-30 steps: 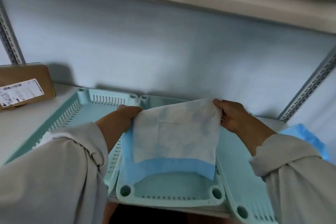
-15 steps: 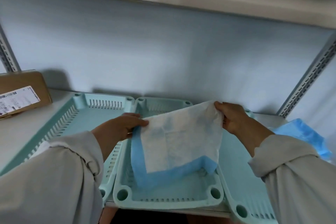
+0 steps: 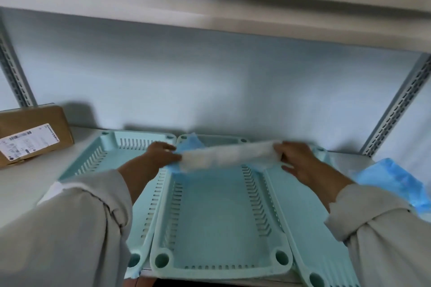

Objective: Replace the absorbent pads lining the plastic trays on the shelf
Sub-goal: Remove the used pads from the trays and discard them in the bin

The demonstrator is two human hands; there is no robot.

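Observation:
Three pale green slotted plastic trays lie side by side on the shelf: left tray, middle tray, right tray. A white absorbent pad with a blue backing is stretched across the back half of the middle tray, seen almost edge-on. My left hand pinches its left end and my right hand grips its right end. A blue corner of the pad pokes up at the tray's far left corner. The front half of the middle tray's floor is bare.
A brown cardboard box with a white label sits on the shelf at the left. A crumpled blue pad lies on the shelf at the right. The shelf above hangs low overhead. Slotted metal uprights stand at both back corners.
The pad hung upright between both hands, white face toward me. Now both hands have carried it backward and down, so it lies nearly flat over the back of the middle tray.

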